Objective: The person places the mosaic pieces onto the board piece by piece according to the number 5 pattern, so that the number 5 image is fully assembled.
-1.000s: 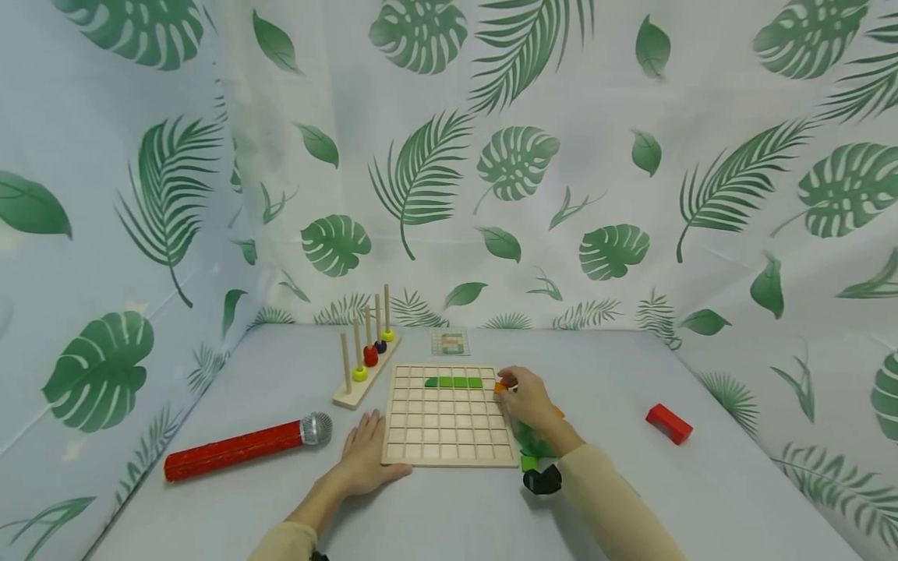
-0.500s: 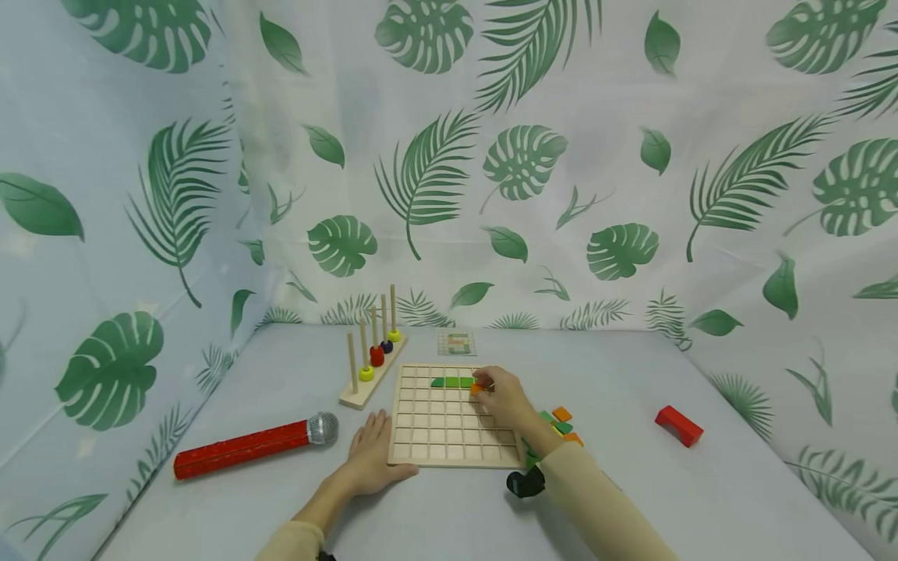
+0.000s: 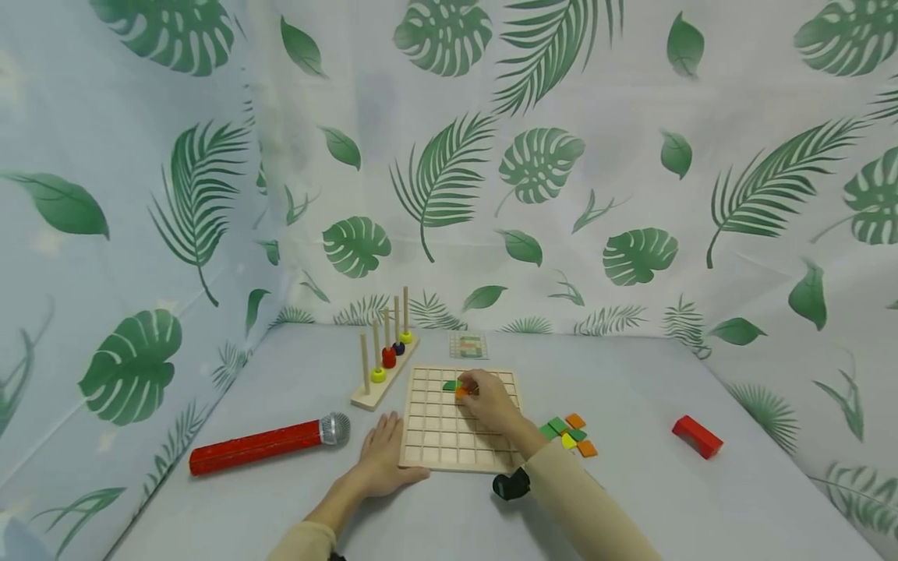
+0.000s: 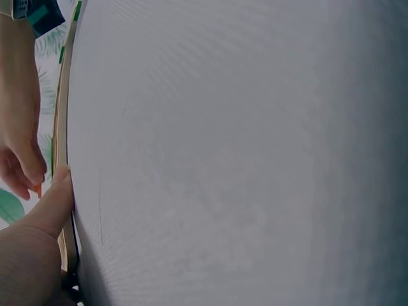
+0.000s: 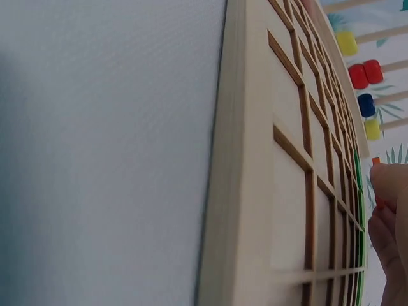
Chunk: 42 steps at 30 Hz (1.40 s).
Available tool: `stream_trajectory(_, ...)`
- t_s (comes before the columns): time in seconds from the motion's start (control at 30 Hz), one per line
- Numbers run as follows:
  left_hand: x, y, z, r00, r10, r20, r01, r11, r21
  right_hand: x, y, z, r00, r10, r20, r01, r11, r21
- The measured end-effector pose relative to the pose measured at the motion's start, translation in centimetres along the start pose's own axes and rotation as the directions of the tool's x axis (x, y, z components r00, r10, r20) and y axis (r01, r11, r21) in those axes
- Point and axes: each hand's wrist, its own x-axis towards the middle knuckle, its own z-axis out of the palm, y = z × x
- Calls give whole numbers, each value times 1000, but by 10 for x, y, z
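Observation:
My right hand pinches an orange tile between thumb and fingers, low over the back rows of a wooden grid board. A dark green tile with a rounded end lies in the grid just left of the fingertips; the hand hides most of the green row beside it. In the right wrist view, the orange tile pokes out past the thumb. My left hand lies flat at the board's front left corner, fingers straight. From the left wrist, its thumb rests against the board's edge.
Loose green, orange and yellow tiles lie right of the board. A peg stand with coloured beads and a red toy microphone are on the left. Behind the board lies a pattern card; a red block sits far right.
My right hand has carried the orange tile leftward from the board's right edge, along the green row. The left hand stays at the corner. The head view has shifted slightly.

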Motion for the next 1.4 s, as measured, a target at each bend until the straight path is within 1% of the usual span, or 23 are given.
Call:
stream_trajectory(0.1,0,1,-1,1000,3,6,-3,1000,-7,3,1,6,1000,-5,12,6,1000,-20)
stream_trajectory(0.2,-2,3,-3,1000,2,6,-2,1000,-16,5,0,11,1000,6,30,-5,1000,-25)
stream_trajectory(0.33,-4,6,-6,1000,7,7,-7,1000,-12,6,-4,16,998,14,53,-14,1000,-4)
stream_trajectory(0.43,-5,6,-6,1000,10,7,-9,1000,-13,6,-6,19,999,-3,52,4,1000,-3)
stream_trajectory(0.57,-5,6,-5,1000,10,2,-9,1000,-14,5,-5,22,999,-8,39,9,1000,-22)
stream_trajectory(0.77,-4,4,-4,1000,7,-2,-7,1000,-13,7,-3,25,1000,6,26,-5,1000,-26)
stream_trajectory(1.1,-3,4,-4,1000,-4,4,4,1000,0,7,-5,24,997,66,-43,-67,998,-12)
stream_trajectory(1.33,-2,3,-2,1000,-10,4,10,1000,9,5,-3,23,998,56,-40,-56,998,0)
stream_trajectory(1.4,-2,2,-2,1000,-15,5,15,1000,5,5,-3,23,998,41,-41,-40,999,2)
